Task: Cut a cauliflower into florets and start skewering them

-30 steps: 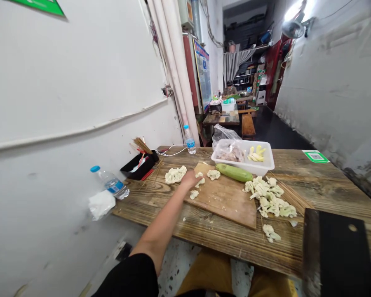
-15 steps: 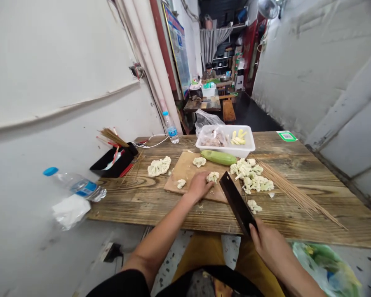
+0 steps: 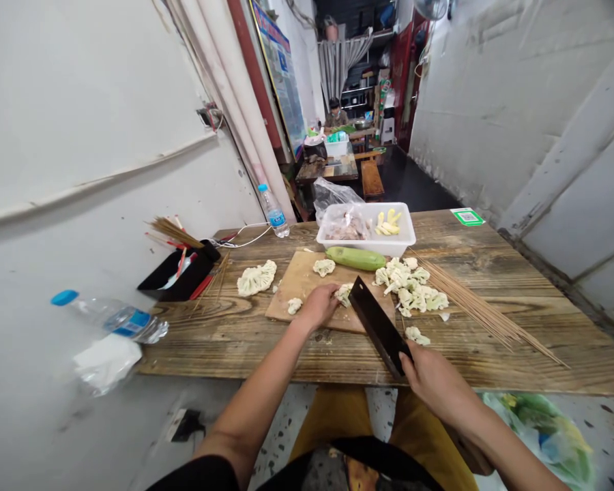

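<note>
My left hand [image 3: 319, 304] is closed on a cauliflower floret [image 3: 344, 293] on the wooden cutting board [image 3: 299, 279]. In my right hand [image 3: 430, 376] is a dark cleaver [image 3: 376, 324], its blade angled over the board's near right edge, close to that floret. A second floret [image 3: 324, 266] and a small piece [image 3: 293, 305] lie on the board. A green cucumber [image 3: 355, 258] rests at the board's far edge. Several cut florets [image 3: 409, 285] are piled to the right, and a large cauliflower chunk [image 3: 256, 277] lies to the left.
A white tray [image 3: 406, 239] with food stands behind the board. Bamboo skewers [image 3: 486, 314] lie at right. A black box of skewers [image 3: 177, 273], two water bottles [image 3: 110, 319] [image 3: 273, 213] and a tissue [image 3: 105, 361] are at left. A person sits far back.
My left hand came back from the board's far left with a floret to its near middle. The cleaver in my right hand swung in from the lower right to the board.
</note>
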Demonstrator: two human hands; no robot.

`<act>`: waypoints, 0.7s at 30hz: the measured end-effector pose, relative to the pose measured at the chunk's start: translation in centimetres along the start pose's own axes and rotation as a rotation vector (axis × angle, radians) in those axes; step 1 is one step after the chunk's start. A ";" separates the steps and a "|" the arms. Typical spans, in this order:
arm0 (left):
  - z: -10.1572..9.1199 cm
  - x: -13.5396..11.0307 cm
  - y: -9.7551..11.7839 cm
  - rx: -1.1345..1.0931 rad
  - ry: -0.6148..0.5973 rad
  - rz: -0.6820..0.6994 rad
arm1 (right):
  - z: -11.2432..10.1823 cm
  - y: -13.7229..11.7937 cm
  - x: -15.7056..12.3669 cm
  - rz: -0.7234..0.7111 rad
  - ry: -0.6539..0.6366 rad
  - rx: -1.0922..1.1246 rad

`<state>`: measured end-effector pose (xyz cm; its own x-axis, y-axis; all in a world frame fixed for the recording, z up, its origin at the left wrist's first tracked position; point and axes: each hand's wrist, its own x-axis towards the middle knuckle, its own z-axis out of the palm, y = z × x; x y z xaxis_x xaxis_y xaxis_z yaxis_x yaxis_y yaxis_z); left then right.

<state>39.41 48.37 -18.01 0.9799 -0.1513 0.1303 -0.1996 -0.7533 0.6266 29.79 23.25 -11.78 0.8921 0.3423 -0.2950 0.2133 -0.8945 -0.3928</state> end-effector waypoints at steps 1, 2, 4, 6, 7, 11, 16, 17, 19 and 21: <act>0.0 0.0 -0.1 -0.007 -0.001 -0.003 | -0.1 0.1 0.1 -0.007 -0.001 -0.005; -0.1 0.0 -0.2 -0.013 -0.002 -0.008 | -0.3 0.2 0.1 -0.017 0.000 -0.011; 0.0 0.1 -0.4 -0.025 -0.010 -0.017 | -0.4 0.4 0.3 -0.036 0.005 -0.018; 0.0 0.1 -0.5 -0.032 -0.026 -0.017 | -0.5 0.3 0.5 -0.044 0.009 -0.029; 0.0 0.2 -0.5 -0.030 -0.034 -0.015 | -0.6 0.1 0.5 -0.048 0.009 -0.037; -0.2 0.4 -0.3 0.040 -0.048 0.004 | -2.3 -1.8 1.2 -0.035 -0.066 -0.038; -0.4 0.5 -1.0 0.031 -0.028 -0.017 | -5.4 -3.2 2.9 0.127 -0.368 0.098; -0.4 0.3 -1.5 -0.022 -0.010 -0.020 | -5.6 -2.8 3.2 0.161 -0.375 0.172; -0.2 0.0 -2.6 -0.175 0.039 -0.019 | -5.3 -1.7 3.3 0.200 -0.361 0.368; 0.2 -0.4 -3.8 -0.321 0.100 -0.011 | -4.2 -0.5 3.0 0.193 -0.313 0.549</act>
<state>39.73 51.14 -20.58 0.9799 -0.0689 0.1872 -0.1957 -0.5125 0.8361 33.98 23.55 -8.79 0.7185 0.3320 -0.6112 -0.2470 -0.6997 -0.6704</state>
